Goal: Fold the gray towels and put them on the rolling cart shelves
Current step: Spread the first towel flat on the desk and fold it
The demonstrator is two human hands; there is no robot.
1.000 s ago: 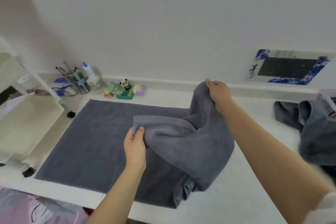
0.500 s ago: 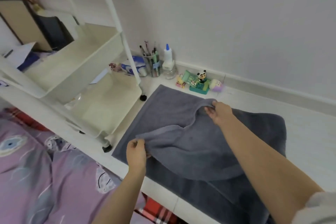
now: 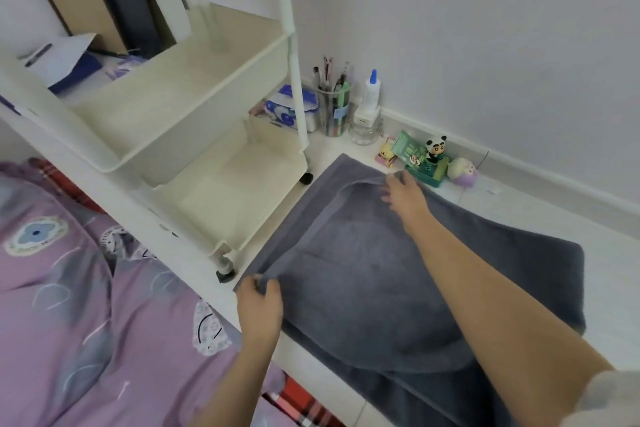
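At the far left of the gray towel [image 3: 374,274] lay a purple patterned bedspread [image 3: 69,305], and just beyond it stood the white rolling cart [image 3: 194,135], its lower shelf bare and just beside the towel's left edge. The towel lay on the white floor [image 3: 616,281], folded over on itself. Your left hand [image 3: 259,305] pinched the towel's near left corner, fingers curled round the cloth. Your right hand [image 3: 403,196] held the far left corner against the layer beneath; I could not tell whether those fingers gripped or only pressed. The upper layer stopped short of the lower edge, so the fold could set crooked. Behind the towel's far edge stood a pen cup [image 3: 334,111] and small toys [image 3: 429,159], near enough that a swung corner might topple them.
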